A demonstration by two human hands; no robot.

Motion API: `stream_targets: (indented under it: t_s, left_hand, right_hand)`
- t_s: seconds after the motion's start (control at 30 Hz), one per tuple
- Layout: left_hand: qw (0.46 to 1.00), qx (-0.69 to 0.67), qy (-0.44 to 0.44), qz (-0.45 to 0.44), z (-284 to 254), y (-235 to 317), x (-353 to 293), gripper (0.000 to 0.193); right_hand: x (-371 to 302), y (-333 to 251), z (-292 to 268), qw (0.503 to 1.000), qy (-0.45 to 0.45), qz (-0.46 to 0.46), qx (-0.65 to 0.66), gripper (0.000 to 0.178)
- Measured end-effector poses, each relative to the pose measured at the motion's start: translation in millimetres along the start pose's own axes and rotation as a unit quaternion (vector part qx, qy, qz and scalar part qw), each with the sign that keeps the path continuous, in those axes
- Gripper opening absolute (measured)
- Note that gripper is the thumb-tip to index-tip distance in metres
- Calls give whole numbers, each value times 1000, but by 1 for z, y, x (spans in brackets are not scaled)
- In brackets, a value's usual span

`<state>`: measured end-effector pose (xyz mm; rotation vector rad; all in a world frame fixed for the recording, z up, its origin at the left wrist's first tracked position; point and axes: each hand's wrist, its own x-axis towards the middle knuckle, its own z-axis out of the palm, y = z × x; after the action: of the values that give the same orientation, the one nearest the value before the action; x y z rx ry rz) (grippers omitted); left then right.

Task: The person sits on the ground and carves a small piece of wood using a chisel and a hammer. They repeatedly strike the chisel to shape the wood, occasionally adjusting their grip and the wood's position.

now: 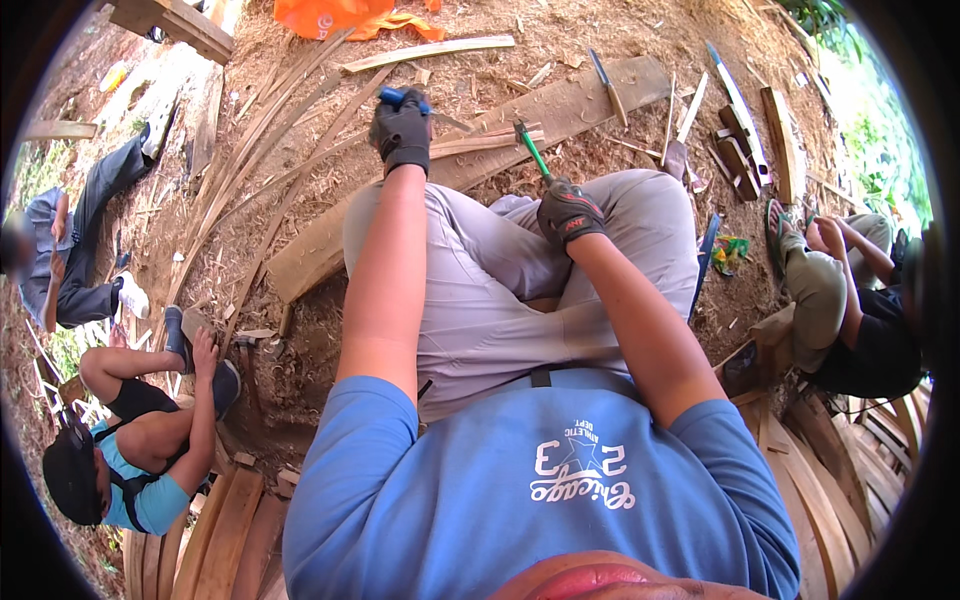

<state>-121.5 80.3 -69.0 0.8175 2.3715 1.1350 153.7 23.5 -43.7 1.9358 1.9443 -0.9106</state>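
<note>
I sit on the ground in grey trousers and black gloves. My left hand (402,130) is stretched forward, closed around a blue-handled tool (403,97) whose working end is hidden. My right hand (568,212) rests by my right knee and grips a thin green-handled tool (532,150) that points up and away, its metal tip near a slim wooden strip (485,143). Both hands hover over a long wooden plank (590,97) that runs diagonally under my legs.
Thin wood strips (262,150) and shavings cover the dirt. An orange cloth (345,17) lies at the top. One person (150,450) crouches at the lower left and another (75,250) at the far left. A third person (850,300) sits at the right. Curved planks (820,480) are stacked below.
</note>
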Motion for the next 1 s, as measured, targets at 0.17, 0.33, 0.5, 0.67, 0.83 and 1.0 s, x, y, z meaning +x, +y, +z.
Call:
stream_targets:
  t_s: [0.17, 0.33, 0.5, 0.67, 0.83, 1.0]
  left_hand:
    - [947, -305, 64, -80, -7, -14, 19, 25]
    - [955, -211, -108, 175, -6, 20, -21, 14]
    - [944, -81, -205, 244, -13, 25, -33, 20]
    - [925, -160, -232, 256, -1, 5, -27, 17]
    - [924, -130, -230, 274, 4, 1, -24, 16]
    - [928, -125, -228, 267, -4, 11, -36, 17]
  right_hand:
    - [1, 1, -3, 999, -15, -24, -24, 35]
    - [14, 23, 11, 997, -14, -53, -60, 34]
    - [24, 16, 13, 1000, -15, -12, 18, 36]
    - [10, 8, 5, 1000, -20, -14, 11, 36]
    - [24, 21, 19, 999, -8, -34, 0, 36]
    - [7, 11, 5, 999, -10, -37, -16, 34]
